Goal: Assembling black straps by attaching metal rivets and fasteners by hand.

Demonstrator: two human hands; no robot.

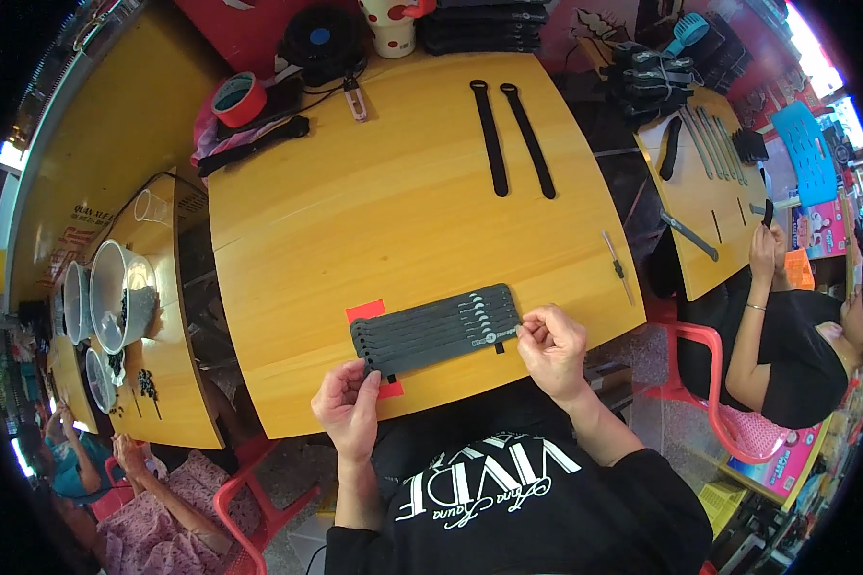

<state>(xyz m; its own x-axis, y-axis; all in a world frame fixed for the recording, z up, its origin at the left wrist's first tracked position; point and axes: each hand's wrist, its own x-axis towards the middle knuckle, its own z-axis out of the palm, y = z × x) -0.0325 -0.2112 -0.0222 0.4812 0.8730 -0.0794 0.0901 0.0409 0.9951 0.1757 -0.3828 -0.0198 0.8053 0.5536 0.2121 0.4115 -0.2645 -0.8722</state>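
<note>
A: What is the left hand (347,407) doing at the near side of the bench (355,230)?

B: Its thumb and fingers are sitting close together by the near left corner of the stack of dark grey straps (422,333); I cannot tell whether that grip is pinching a strap

A: And the right hand (553,353)?

B: It is curling its fingers, the tips bunching at the right end of the stack; I cannot tell whether that grip is pinching the edge

A: So where is the stack lying?

B: It is lying flat between the two hands, near the bench's near edge, and a piece of red tape (364,311) is showing just beyond its left end

A: What is resting farther off?

B: A thin tool (618,271) is lying near the right edge, and beyond it two loose black straps (491,144) are lying side by side, slightly apart

A: And at the far side?

B: A red tape roll (249,107) is resting at the far left corner, and a spotted cup (390,38) is standing at the far edge
</note>
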